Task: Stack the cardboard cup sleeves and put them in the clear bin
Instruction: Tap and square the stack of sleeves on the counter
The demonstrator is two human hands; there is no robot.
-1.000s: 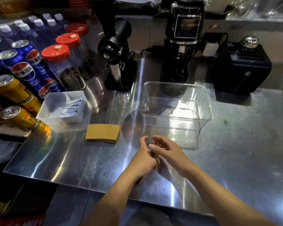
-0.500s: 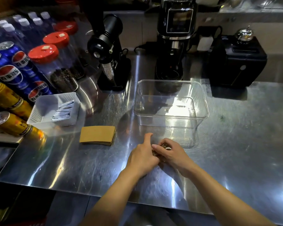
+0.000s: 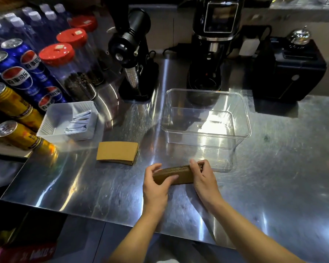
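A stack of brown cardboard cup sleeves (image 3: 180, 174) stands on its long edge on the steel counter, just in front of the clear bin (image 3: 241, 118). My left hand (image 3: 156, 185) grips its left end and my right hand (image 3: 203, 179) grips its right end. A second flat pile of sleeves (image 3: 117, 153) lies on the counter to the left, apart from both hands. The bin holds nothing.
A white tray (image 3: 53, 118) with sachets sits left of the bin. Soda cans (image 3: 17, 76) and red-lidded jars (image 3: 70, 73) crowd the far left. Two black grinders (image 3: 135, 54) (image 3: 211, 54) and a black box (image 3: 287, 71) stand behind the bin.
My hands were bunched together over the sleeves; now they have spread apart to the stack's two ends, and the stack shows between them on its edge.
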